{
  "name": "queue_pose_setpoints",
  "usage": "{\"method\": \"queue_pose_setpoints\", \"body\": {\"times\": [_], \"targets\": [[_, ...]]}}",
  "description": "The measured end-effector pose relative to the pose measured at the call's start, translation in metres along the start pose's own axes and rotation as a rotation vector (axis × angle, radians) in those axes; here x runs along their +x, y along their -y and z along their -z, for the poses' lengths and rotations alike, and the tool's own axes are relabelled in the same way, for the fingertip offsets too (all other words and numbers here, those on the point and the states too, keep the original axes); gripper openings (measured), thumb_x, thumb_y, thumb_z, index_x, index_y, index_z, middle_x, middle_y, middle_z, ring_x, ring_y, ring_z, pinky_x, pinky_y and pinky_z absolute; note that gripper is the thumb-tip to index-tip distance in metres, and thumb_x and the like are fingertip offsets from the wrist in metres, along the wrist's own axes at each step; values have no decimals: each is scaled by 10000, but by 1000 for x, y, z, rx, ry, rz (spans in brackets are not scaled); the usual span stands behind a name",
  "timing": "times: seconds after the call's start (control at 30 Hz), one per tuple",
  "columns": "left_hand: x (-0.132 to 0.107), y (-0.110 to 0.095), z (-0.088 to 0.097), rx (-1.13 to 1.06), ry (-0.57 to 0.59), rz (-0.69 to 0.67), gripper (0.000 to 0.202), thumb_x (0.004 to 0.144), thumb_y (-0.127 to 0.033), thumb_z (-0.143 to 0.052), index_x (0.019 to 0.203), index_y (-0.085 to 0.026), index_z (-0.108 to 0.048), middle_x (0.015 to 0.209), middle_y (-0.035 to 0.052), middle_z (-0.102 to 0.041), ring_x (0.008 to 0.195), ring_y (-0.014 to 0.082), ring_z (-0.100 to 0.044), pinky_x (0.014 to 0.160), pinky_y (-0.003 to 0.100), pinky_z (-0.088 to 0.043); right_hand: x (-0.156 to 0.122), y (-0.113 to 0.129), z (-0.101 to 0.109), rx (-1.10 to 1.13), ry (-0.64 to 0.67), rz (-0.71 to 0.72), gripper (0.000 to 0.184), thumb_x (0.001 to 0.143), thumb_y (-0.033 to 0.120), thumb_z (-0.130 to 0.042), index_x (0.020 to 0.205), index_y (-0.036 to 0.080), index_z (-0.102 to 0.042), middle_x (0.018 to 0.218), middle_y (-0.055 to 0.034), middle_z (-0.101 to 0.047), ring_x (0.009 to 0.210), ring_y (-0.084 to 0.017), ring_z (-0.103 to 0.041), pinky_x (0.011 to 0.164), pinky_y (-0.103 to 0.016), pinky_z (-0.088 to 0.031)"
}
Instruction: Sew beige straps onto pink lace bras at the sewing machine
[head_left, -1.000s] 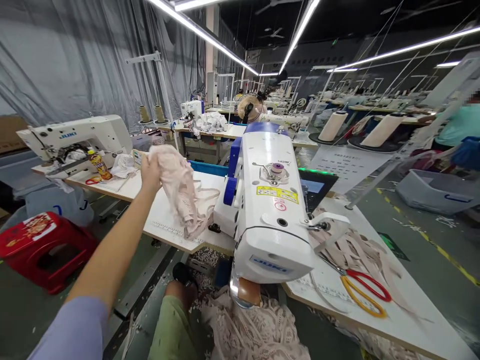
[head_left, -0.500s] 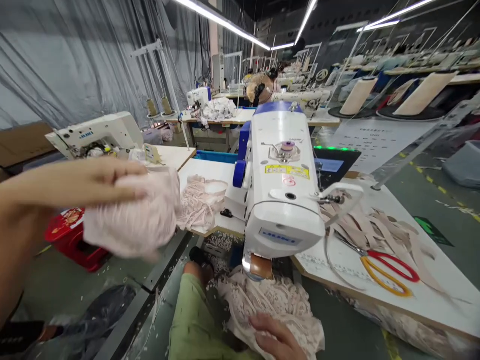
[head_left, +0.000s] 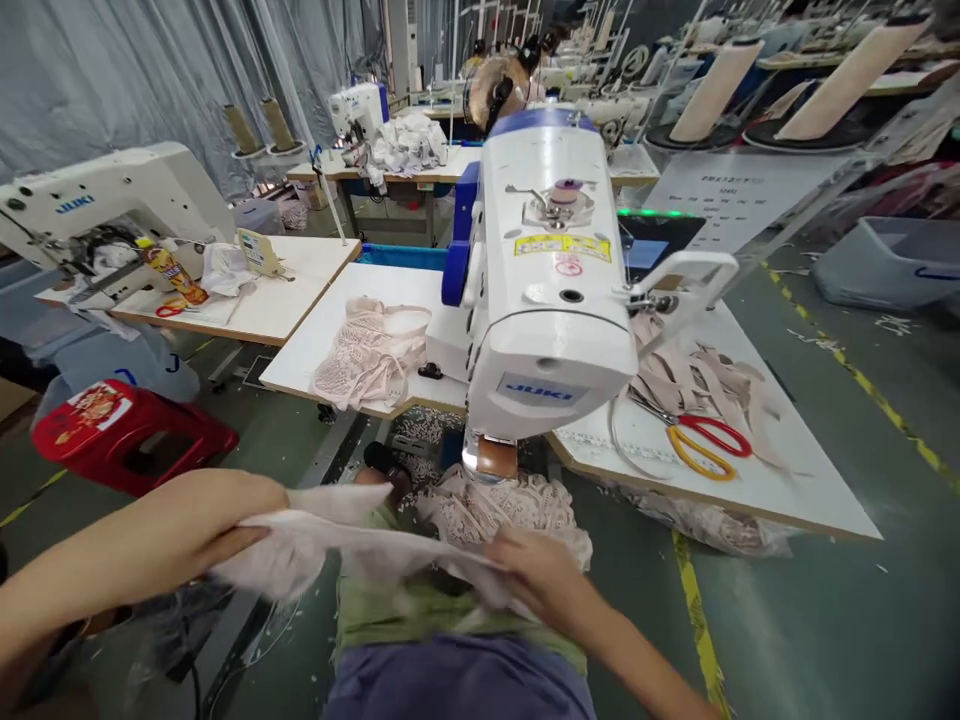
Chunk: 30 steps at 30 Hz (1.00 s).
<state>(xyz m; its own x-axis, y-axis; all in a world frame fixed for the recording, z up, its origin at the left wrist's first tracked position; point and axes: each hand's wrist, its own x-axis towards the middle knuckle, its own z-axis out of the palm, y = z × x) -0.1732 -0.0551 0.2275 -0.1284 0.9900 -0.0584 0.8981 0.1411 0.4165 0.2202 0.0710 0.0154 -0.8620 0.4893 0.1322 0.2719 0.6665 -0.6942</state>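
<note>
A pale pink fabric piece point(head_left: 390, 545), blurred by motion, stretches between my two hands above my lap. My left hand point(head_left: 225, 515) is closed on its left end, where a bunched part hangs down. At the other end my right hand point(head_left: 536, 575) pinches the cloth. Just beyond, a heap of beige-pink lace point(head_left: 510, 510) lies under the head of the white sewing machine point(head_left: 551, 350). A lace garment with straps point(head_left: 371, 350) rests on the table left of the machine.
Scissors with red and orange handles point(head_left: 705, 445) lie beside beige strips point(head_left: 705, 375) on the right table wing. A red plastic stool point(head_left: 142, 435) stands at left, below a second sewing machine point(head_left: 112, 220). A clear bin point(head_left: 892, 265) sits on the floor at far right.
My left hand has brought the pink fabric down and inward over my lap. My right hand has left the lace heap and taken the fabric's other end. The view has tilted down.
</note>
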Motion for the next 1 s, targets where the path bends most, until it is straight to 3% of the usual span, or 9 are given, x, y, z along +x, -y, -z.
{"method": "queue_pose_setpoints", "body": {"times": [0.07, 0.17, 0.3, 0.4, 0.53, 0.63, 0.7, 0.83, 1.0], "targets": [[-1, 27, -46, 63, 213, -105, 214, 824, -408, -549, 830, -343, -752, 911, 34, -760, 820, 267, -696, 708, 337, -569, -19, -24, 9, -280, -243, -59, 410, 964, 168, -447, 1181, 310, -765, 821, -67, -676, 701, -192, -601, 623, -291, -462], [-10, 65, -154, 126, 109, -122, 285, 805, -285, -456, 875, -337, -727, 1055, 64, -748, 1004, 322, -683, 868, 457, -568, -47, -55, -5, -428, -285, -108, 382, 949, 119, -474, 1123, 265, -781, 808, -80, -661, 746, -214, -596, 697, -331, -486], [-38, 92, -298, 51, 155, 3, 318, 834, -331, -432, 906, -293, -740, 1115, 122, -747, 1045, 357, -699, 880, 503, -591, -81, -86, -50, -155, -151, -294, 334, 872, 178, -640, 1199, 180, -705, 1146, -147, -656, 1064, -290, -622, 911, -428, -531], [-57, 96, -354, 12, 204, 25, 316, 821, -307, -457, 959, -271, -739, 1135, 142, -739, 1083, 356, -695, 934, 508, -576, -98, -97, -69, 59, -297, -479, 300, 841, 303, -719, 1123, 202, -691, 1160, -116, -644, 1087, -275, -614, 958, -420, -524], [-56, 98, -362, -34, 184, 59, 298, 813, -288, -465, 962, -258, -722, 1129, 156, -721, 1073, 352, -698, 943, 502, -569, -94, -109, -65, 72, -492, -680, 275, 890, 379, -634, 1074, 176, -641, 1082, -137, -622, 996, -283, -592, 895, -452, -517], [-37, 93, -349, -48, 170, 73, 302, 868, -332, -431, 975, -233, -696, 1121, 169, -701, 1033, 347, -701, 893, 487, -582, -76, -121, -57, 92, -503, -713, 341, 856, 391, -674, 1124, 179, -661, 1176, -154, -630, 1114, -327, -558, 1006, -518, -440], [-18, 79, -339, -75, 163, 74, 325, 904, -369, -420, 1021, -214, -681, 1157, 179, -684, 1056, 348, -690, 873, 483, -583, -63, -126, -53, 137, -475, -703, 259, 860, 391, -665, 1018, 190, -704, 1163, -143, -661, 1134, -338, -560, 1046, -539, -394], [28, 21, -318, -256, 107, 4, 295, 946, -372, -427, 1040, -221, -663, 1176, 145, -688, 1137, 308, -659, 973, 459, -547, -48, -117, -45, 289, -431, -688, 311, 926, 461, -567, 909, 180, -699, 1018, -117, -701, 996, -281, -615, 923, -436, -478], [82, -71, -285, -485, 150, -217, 346, 1006, -352, -424, 1263, -212, -608, 1353, 148, -622, 1298, 290, -558, 1102, 471, -457, -36, -72, -20, 564, -265, -615, 389, 951, 526, -557, 880, 173, -702, 821, -24, -676, 744, -169, -598, 661, -257, -471]]}}
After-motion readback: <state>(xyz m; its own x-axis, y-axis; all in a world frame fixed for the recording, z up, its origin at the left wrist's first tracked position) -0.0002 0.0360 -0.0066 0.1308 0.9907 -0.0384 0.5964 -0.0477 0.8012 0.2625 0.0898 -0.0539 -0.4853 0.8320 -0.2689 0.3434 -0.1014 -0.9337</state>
